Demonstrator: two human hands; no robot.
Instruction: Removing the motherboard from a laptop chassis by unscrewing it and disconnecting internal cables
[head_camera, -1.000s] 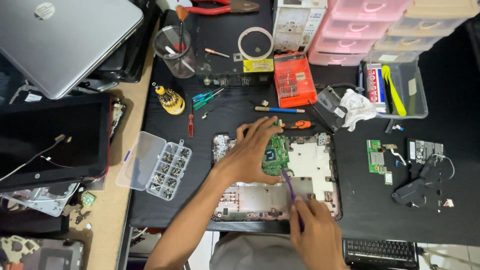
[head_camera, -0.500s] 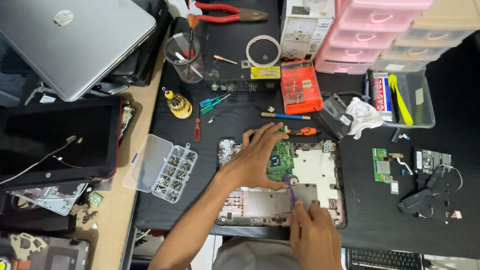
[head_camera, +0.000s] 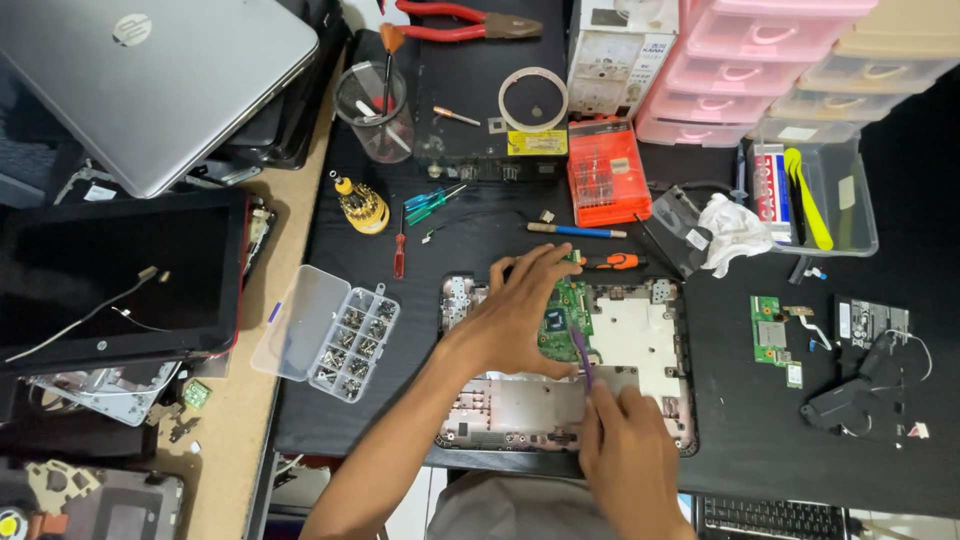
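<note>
An opened laptop base (head_camera: 655, 335) lies on the black mat, with a green circuit board (head_camera: 566, 318) seated in its upper middle. My left hand (head_camera: 515, 315) rests flat on the left part of that board, fingers spread toward its top edge. My right hand (head_camera: 625, 450) grips a thin purple pry tool (head_camera: 581, 355) whose tip touches the board's lower right side. Whether the board is lifted or flat I cannot tell.
A clear screw organiser (head_camera: 330, 330) sits left of the base. Screwdrivers (head_camera: 400, 245), an orange bit case (head_camera: 607, 172), a plastic cup (head_camera: 378, 105), pink drawers (head_camera: 760, 50), a small green board (head_camera: 772, 335) and loose parts (head_camera: 860, 385) surround it. Laptops (head_camera: 150, 80) lie at left.
The view has shifted slightly, so everything sits a little lower in frame. My hands stay on the circuit board, with the purple tool still against it.
</note>
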